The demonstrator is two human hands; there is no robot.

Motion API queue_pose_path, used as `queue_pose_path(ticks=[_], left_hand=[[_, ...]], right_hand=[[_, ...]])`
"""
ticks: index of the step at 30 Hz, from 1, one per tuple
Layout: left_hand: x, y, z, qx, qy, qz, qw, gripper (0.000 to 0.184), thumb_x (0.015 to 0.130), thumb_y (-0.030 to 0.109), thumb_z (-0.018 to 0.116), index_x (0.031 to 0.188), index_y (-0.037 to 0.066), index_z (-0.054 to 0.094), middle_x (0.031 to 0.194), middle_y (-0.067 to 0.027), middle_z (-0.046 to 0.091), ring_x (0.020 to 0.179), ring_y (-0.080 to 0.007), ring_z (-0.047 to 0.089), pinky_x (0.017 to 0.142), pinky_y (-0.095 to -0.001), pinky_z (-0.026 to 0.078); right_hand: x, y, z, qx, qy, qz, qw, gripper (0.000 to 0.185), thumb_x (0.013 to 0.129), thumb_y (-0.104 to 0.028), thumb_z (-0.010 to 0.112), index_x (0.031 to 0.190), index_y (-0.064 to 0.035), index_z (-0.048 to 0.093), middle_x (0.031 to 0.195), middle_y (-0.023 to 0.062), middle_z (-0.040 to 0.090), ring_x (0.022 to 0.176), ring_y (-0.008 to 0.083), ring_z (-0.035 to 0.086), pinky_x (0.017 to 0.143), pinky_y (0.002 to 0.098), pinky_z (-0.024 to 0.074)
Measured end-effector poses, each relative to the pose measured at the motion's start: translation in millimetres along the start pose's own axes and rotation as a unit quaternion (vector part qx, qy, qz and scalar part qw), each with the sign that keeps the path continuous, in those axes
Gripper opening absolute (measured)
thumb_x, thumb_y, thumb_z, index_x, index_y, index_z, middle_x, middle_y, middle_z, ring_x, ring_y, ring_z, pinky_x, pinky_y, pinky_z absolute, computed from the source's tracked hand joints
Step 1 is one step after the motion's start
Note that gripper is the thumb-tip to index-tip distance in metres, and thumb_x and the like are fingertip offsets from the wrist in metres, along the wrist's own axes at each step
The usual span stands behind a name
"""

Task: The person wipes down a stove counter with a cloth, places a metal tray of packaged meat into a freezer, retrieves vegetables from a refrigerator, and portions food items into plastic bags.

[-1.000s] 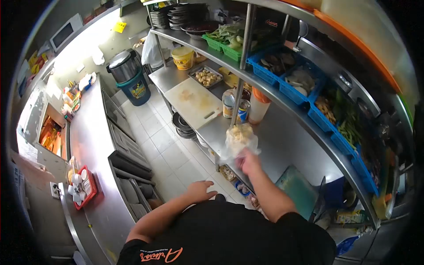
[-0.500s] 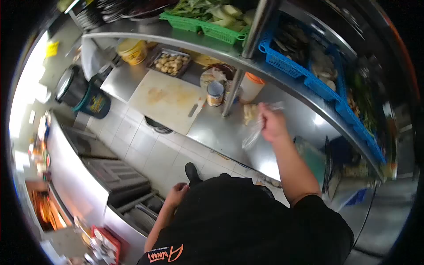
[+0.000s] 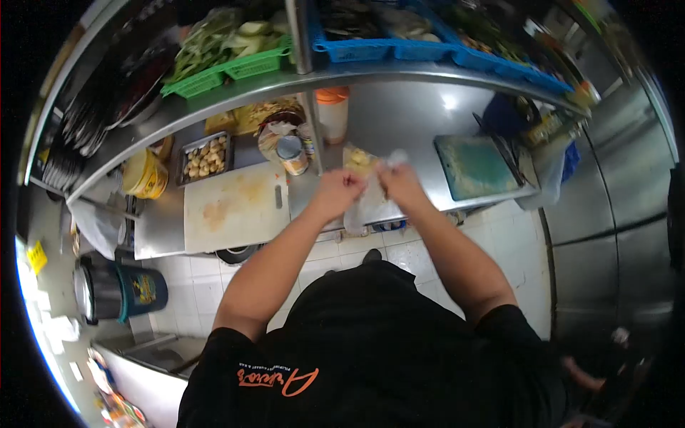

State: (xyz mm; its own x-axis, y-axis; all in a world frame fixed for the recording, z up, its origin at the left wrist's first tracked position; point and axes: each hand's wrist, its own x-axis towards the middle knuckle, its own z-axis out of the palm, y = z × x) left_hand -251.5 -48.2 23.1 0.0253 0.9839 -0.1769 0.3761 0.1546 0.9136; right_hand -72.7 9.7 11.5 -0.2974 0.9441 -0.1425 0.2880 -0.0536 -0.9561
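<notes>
A clear plastic bag with pale yellow pieces (image 3: 360,158) rests on the steel counter, just right of the shelf post. My right hand (image 3: 399,182) is closed on the bag's upper plastic. On the bag's left side is my left hand (image 3: 341,191), its fingers pinched together at the plastic; what lies between them is too small to make out. Behind the bag stands a container with an orange lid (image 3: 332,114). A can (image 3: 292,155) stands to the left of the post.
A white cutting board (image 3: 235,207) and a tray of small round pieces (image 3: 205,157) are on the left. A green board (image 3: 477,167) lies right. Above the counter runs a shelf (image 3: 371,77) with green and blue baskets. Part of another person (image 3: 585,374) shows at lower right.
The view has turned right. My left hand has risen from beside my body to the bag. My right hand still holds the plastic, and the bag is now between both hands.
</notes>
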Motion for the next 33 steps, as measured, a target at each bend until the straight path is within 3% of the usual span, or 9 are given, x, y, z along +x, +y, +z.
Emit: queue_pose_path(ticks=[3, 9, 13, 15, 19, 22, 25, 29, 33], left_hand=[[35, 28, -4, -0.071, 0.043, 0.018, 0.996, 0.015, 0.091, 0.015, 0.061, 0.095, 0.0, 0.061, 0.083, -0.0057, 0.064, 0.067, -0.0102, 0.058, 0.06, -0.0274, 0.048], [60, 61, -2, -0.279, 0.074, 0.018, 0.957, 0.016, 0.094, 0.019, 0.057, 0.099, 0.004, 0.06, 0.076, -0.0009, 0.055, 0.065, -0.0106, 0.051, 0.057, -0.0275, 0.042], [53, 21, 25, -0.412, 0.092, -0.085, 0.902, 0.022, 0.093, 0.026, 0.058, 0.1, 0.005, 0.059, 0.083, -0.0031, 0.056, 0.073, -0.0118, 0.051, 0.059, -0.0314, 0.042], [37, 3, 33, -0.319, 0.088, -0.138, 0.933, 0.029, 0.091, 0.033, 0.061, 0.105, 0.008, 0.059, 0.088, -0.0034, 0.059, 0.077, -0.0153, 0.054, 0.061, -0.0355, 0.044], [9, -13, 52, 0.111, -0.019, 0.043, 0.993, 0.021, 0.087, 0.028, 0.065, 0.098, 0.01, 0.063, 0.08, -0.0027, 0.061, 0.078, -0.0199, 0.059, 0.069, -0.0323, 0.048], [22, 23, 46, -0.054, 0.075, -0.116, 0.989, 0.022, 0.088, 0.027, 0.062, 0.099, 0.007, 0.063, 0.078, -0.0026, 0.059, 0.073, -0.0163, 0.056, 0.063, -0.0307, 0.046], [48, 37, 26, -0.339, 0.232, -0.057, 0.91, 0.026, 0.09, 0.027, 0.059, 0.099, 0.004, 0.062, 0.078, -0.0033, 0.059, 0.068, -0.0124, 0.053, 0.057, -0.029, 0.044], [46, 55, 8, -0.217, 0.292, 0.037, 0.931, 0.028, 0.092, 0.028, 0.056, 0.094, 0.001, 0.065, 0.078, -0.0085, 0.062, 0.066, -0.0164, 0.054, 0.06, -0.0328, 0.044], [5, 24, 6, -0.128, 0.25, 0.025, 0.959, 0.029, 0.094, 0.03, 0.055, 0.095, 0.003, 0.064, 0.08, -0.0021, 0.059, 0.059, -0.0107, 0.048, 0.055, -0.0272, 0.04]], right_hand=[[41, 1, -36, 0.213, 0.037, 0.045, 0.975, 0.04, 0.092, -0.039, 0.061, 0.07, -0.0057, 0.055, 0.058, 0.0039, 0.052, 0.05, 0.0133, 0.046, 0.047, 0.0302, 0.0371], [5, -39, -71, 0.186, 0.071, -0.082, 0.977, 0.039, 0.093, -0.035, 0.06, 0.069, -0.0052, 0.055, 0.057, 0.0021, 0.049, 0.051, 0.0125, 0.044, 0.05, 0.0287, 0.0361], [-2, 49, -96, 0.283, 0.073, 0.053, 0.955, 0.027, 0.09, -0.028, 0.063, 0.074, -0.0086, 0.053, 0.065, 0.0011, 0.048, 0.06, 0.0142, 0.045, 0.056, 0.0308, 0.0385], [-14, 67, -106, 0.354, 0.109, 0.147, 0.917, 0.02, 0.09, -0.025, 0.062, 0.086, -0.0055, 0.057, 0.074, 0.004, 0.053, 0.065, 0.0153, 0.049, 0.057, 0.0305, 0.0396], [-14, 71, -112, 0.425, 0.008, 0.189, 0.885, 0.02, 0.094, -0.028, 0.056, 0.098, -0.0084, 0.056, 0.091, 0.0105, 0.061, 0.079, 0.021, 0.057, 0.064, 0.0364, 0.0436], [31, 71, -108, 0.453, -0.041, 0.095, 0.885, 0.017, 0.095, -0.022, 0.056, 0.099, -0.0054, 0.055, 0.089, 0.0111, 0.061, 0.077, 0.0231, 0.059, 0.073, 0.0404, 0.0489], [54, 12, -107, 0.449, -0.045, 0.015, 0.892, 0.015, 0.094, -0.017, 0.057, 0.1, -0.0036, 0.056, 0.088, 0.0101, 0.061, 0.078, 0.0217, 0.059, 0.074, 0.0372, 0.0484], [49, -37, -105, 0.39, -0.056, -0.093, 0.914, 0.013, 0.094, -0.017, 0.058, 0.093, -0.0043, 0.056, 0.081, 0.0081, 0.061, 0.075, 0.0187, 0.058, 0.073, 0.0322, 0.0469], [40, 2, -93, 0.314, -0.05, -0.014, 0.948, 0.013, 0.093, -0.017, 0.059, 0.092, -0.0046, 0.056, 0.081, 0.0077, 0.061, 0.072, 0.0178, 0.058, 0.066, 0.0323, 0.0459]])
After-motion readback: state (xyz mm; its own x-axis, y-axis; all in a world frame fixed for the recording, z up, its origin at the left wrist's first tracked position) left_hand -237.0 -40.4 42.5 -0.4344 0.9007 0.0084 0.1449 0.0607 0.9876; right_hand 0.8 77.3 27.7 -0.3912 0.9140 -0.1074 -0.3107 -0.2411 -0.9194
